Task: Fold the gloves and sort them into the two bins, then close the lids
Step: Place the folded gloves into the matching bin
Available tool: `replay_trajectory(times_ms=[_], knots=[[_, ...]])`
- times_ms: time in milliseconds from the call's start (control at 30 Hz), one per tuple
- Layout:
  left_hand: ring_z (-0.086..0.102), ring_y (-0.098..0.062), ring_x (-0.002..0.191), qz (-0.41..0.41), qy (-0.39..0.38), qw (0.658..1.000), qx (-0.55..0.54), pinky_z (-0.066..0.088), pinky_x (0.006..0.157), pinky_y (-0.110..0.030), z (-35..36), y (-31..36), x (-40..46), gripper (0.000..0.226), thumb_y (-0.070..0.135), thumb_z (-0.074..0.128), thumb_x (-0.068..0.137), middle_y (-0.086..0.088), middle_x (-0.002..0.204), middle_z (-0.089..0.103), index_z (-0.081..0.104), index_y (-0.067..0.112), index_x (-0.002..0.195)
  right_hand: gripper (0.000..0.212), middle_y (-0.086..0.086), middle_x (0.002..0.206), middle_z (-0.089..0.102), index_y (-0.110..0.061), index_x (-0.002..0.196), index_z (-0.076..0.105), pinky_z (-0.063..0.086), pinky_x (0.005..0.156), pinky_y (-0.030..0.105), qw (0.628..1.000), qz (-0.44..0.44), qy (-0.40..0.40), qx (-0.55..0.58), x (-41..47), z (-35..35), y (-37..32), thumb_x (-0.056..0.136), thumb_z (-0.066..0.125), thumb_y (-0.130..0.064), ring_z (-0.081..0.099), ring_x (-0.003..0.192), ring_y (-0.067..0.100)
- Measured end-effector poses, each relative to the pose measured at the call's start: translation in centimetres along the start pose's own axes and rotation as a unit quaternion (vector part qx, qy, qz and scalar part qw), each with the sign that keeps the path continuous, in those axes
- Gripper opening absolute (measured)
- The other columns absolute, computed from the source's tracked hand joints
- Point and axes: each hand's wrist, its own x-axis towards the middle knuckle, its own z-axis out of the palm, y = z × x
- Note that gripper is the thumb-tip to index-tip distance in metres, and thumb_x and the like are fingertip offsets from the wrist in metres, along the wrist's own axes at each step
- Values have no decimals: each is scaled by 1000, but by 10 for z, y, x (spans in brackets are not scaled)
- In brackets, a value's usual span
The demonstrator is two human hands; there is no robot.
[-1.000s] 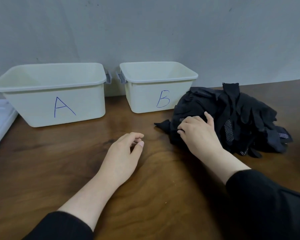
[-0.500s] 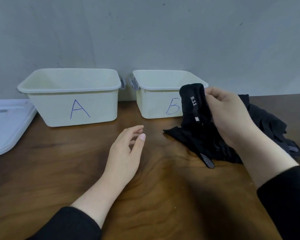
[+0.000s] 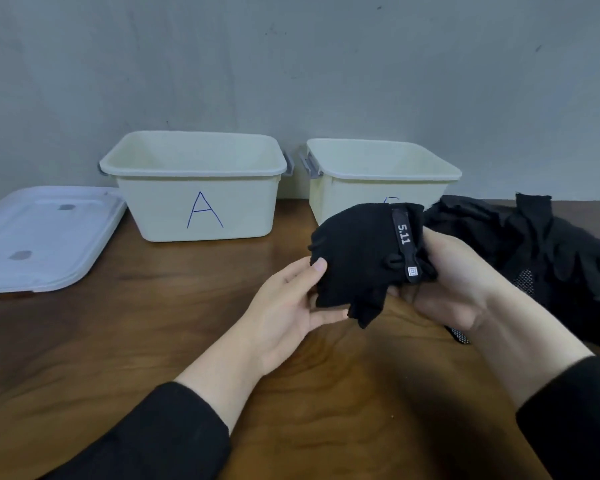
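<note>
At the far left a white lid (image 3: 39,240) lies flat on the wooden table (image 3: 153,327), its right edge just beside bin A (image 3: 194,188). Bin A stands open against the grey wall (image 3: 291,64), a blue letter A on its front. To its right, a little apart, the second bin (image 3: 381,174) also stands open, its front lettering mostly hidden behind the glove. In front of that bin, raised above the table, both hands hold one black glove (image 3: 357,261) between them. The left hand (image 3: 288,306) grips the glove's left edge, thumb on top and fingers curled beneath. A strap marked 5.11 (image 3: 404,237) runs down the glove's right side. The right hand (image 3: 461,282) holds the glove from the right, its fingers tucked under the fabric and mostly hidden. Both arms wear black sleeves. Behind and to the right of the right hand, a heap of black gloves (image 3: 541,251) lies on the table, running out to the frame's right edge.
</note>
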Motion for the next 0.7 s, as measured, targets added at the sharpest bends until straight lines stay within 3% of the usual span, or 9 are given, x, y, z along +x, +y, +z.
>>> replay_trajectory(times_ms=[100, 167, 233, 300, 367, 467, 567, 633, 700], knots=[[67, -28, 112, 17, 78, 996, -26, 56, 86, -46, -2, -1, 3, 25, 23, 55, 102, -12, 126, 68, 66, 10, 121, 40, 10, 115, 75, -10, 108, 76, 62, 76, 38, 999, 25, 25, -15, 3, 2, 8, 107, 43, -34, 75, 95, 22], [70, -26, 98, 45, 166, 985, 22, 57, 73, -37, -7, 0, 7, 16, 23, 60, 100, -13, 113, 73, 69, 9, 101, 59, 10, 126, 71, -13, 126, 68, 61, 85, 42, 999, 51, -5, -8, 2, 4, 9, 106, 31, -55, 71, 111, 25], [72, -25, 95, 72, 216, 970, 83, 58, 72, -36, -13, 4, 8, 16, 23, 62, 99, -8, 104, 75, 69, 9, 99, 65, 7, 130, 69, -17, 134, 63, 57, 94, 45, 997, 61, -40, -39, 0, 6, 12, 102, 28, -62, 68, 118, 26], [73, -23, 95, 94, 236, 957, 140, 60, 76, -40, -17, 9, 6, 13, 24, 63, 98, -2, 99, 76, 71, 15, 101, 41, 8, 129, 70, -15, 132, 64, 53, 101, 50, 994, 28, -35, -101, 1, 10, 18, 106, 44, -41, 69, 116, 27], [72, -16, 96, 114, 258, 943, 176, 60, 82, -40, -21, 13, 4, 10, 27, 64, 97, 5, 98, 76, 72, 23, 102, 24, 6, 119, 75, -14, 123, 69, 55, 99, 49, 981, -29, 31, -188, 3, 16, 20, 104, 53, -17, 72, 109, 25], [71, -8, 92, 169, 323, 900, 241, 61, 85, -37, -35, 21, 1, 10, 30, 61, 98, 11, 97, 74, 71, 31, 103, 15, -8, 99, 76, -25, 107, 69, 55, 87, 31, 882, -183, 139, -411, 8, 27, 11, 101, 57, -19, 71, 95, 11], [70, -9, 90, 209, 373, 859, 281, 60, 85, -42, -54, 33, -7, 12, 29, 57, 100, 10, 97, 72, 67, 33, 103, 25, -24, 98, 71, -43, 103, 65, 49, 83, 14, 834, -306, 110, -446, 6, 43, 12, 100, 59, -19, 64, 95, -6], [68, -6, 96, 212, 389, 837, 322, 58, 91, -39, -64, 37, -15, 14, 29, 55, 100, 12, 102, 70, 66, 32, 109, 33, -28, 127, 64, -43, 124, 63, 41, 107, 18, 789, -309, 23, -531, 8, 43, 34, 98, 64, -22, 53, 122, -10], [64, -1, 101, 206, 384, 819, 374, 53, 94, -27, -69, 39, -24, 18, 29, 54, 101, 16, 106, 68, 65, 32, 115, 61, -21, 164, 25, -37, 152, 40, 12, 127, 33, 700, -238, -79, -669, 7, 34, 71, 97, 64, -41, 13, 151, -5]])
